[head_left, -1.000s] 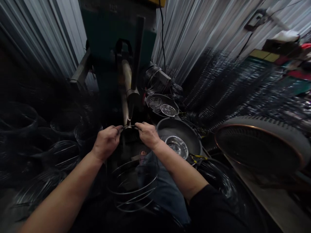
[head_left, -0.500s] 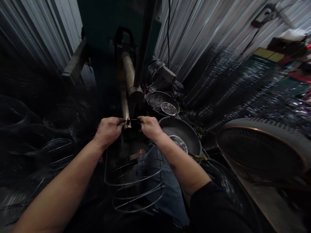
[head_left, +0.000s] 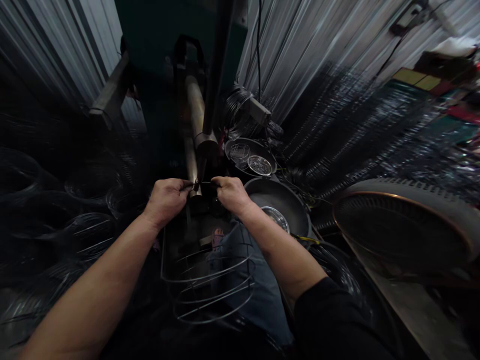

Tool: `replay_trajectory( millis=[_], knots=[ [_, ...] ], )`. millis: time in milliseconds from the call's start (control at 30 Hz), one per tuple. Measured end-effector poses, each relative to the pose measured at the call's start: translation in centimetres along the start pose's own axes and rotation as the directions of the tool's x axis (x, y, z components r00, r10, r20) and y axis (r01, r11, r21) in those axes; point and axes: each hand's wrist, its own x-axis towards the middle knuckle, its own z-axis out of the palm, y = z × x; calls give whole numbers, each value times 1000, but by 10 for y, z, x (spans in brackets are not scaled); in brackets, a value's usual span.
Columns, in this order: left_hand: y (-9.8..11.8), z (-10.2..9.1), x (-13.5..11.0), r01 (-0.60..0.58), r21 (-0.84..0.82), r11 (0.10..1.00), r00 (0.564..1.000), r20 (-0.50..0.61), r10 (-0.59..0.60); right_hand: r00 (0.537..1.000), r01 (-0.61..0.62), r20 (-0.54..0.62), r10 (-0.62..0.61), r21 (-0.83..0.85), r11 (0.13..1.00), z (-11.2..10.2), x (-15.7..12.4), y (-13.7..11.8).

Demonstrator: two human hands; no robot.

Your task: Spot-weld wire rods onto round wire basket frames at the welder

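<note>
My left hand (head_left: 167, 199) is closed in a pinch on one side of a thin metal wire (head_left: 206, 183). On the other side my right hand (head_left: 231, 196) pinches the same wire, so it spans level between them. The wire lies at the end of the lower metal bar (head_left: 191, 162), touching it or just above it; I cannot tell which. A thicker metal bar (head_left: 197, 110) sits above. Below my hands hangs a wire cage (head_left: 213, 276) of curved rods, in front of my jeans; its join to the held wire is too dark to follow.
Two round grey pans (head_left: 300, 200) stand to the right, with shiny round wire pieces (head_left: 260, 165) in them. Further right is a large round fan-like housing (head_left: 403, 225). Coiled wire (head_left: 236, 112) lies behind, and dark stacked wire goods (head_left: 92, 232) fill the left.
The view has shifted very slightly. Both hands keep their pinch on the wire at the bar's end, and the cage hangs nearly as before.
</note>
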Motion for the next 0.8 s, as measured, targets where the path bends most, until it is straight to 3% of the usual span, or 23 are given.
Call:
replay_trajectory(
  millis=[467,633,733,800],
  knots=[
    [-4,0,0,-31,75,997,1000,1,31,1000,10,8,-10,-3,1000,3,4,1],
    [-8,2,-8,-135,150,979,989,-44,143,1000,11,-9,-11,0,1000,-1,-7,-5],
    [-17,5,-34,-270,188,944,954,-81,289,998,30,51,-44,243,970,0,-27,1],
    [-26,9,-59,-363,136,922,924,-77,375,968,-67,241,-69,514,855,2,-43,11]
  ],
)
